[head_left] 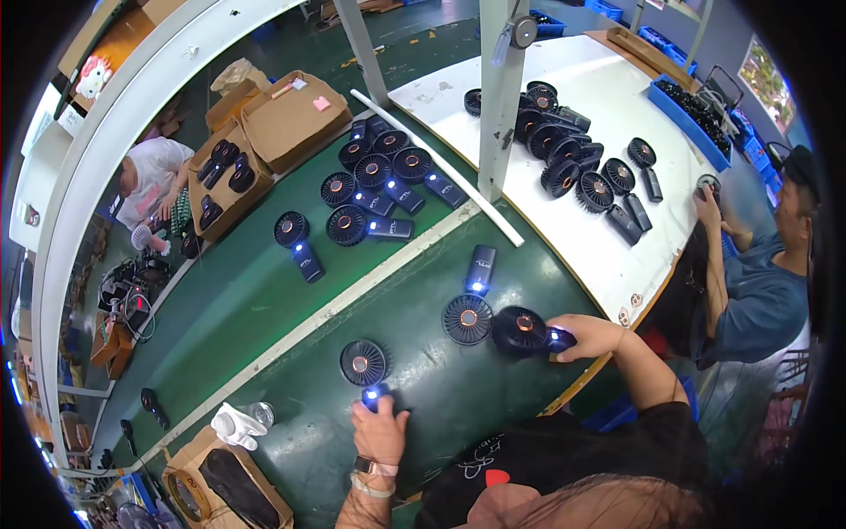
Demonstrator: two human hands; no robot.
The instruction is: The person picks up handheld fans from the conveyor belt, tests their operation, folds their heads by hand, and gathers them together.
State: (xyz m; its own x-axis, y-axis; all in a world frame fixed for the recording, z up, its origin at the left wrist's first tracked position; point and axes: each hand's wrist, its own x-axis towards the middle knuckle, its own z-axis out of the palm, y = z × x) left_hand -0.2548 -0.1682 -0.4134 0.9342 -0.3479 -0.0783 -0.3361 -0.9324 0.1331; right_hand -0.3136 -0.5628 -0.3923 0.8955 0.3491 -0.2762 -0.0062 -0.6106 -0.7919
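My left hand (379,432) is closed round the lit handle of a black handheld fan (363,361), near the front of the green table. To its right, my right hand (589,337) grips the lit handle of another black handheld fan (519,330), whose round head points left. Close beside that head lies a third fan (467,318), its glowing handle pointing away from me. Farther off, a single lit fan (291,229) lies across the pale strip. Next to it is a cluster of fans (372,171), several of them with lights on.
A white tube (498,219) and a grey post (496,123) stand between me and a white table (546,238) bearing more fans. A co-worker (758,273) there holds a fan. Cardboard boxes (300,132) sit far left; another box (256,476), a white cloth (236,427) and a clear cup (262,413) are near left.
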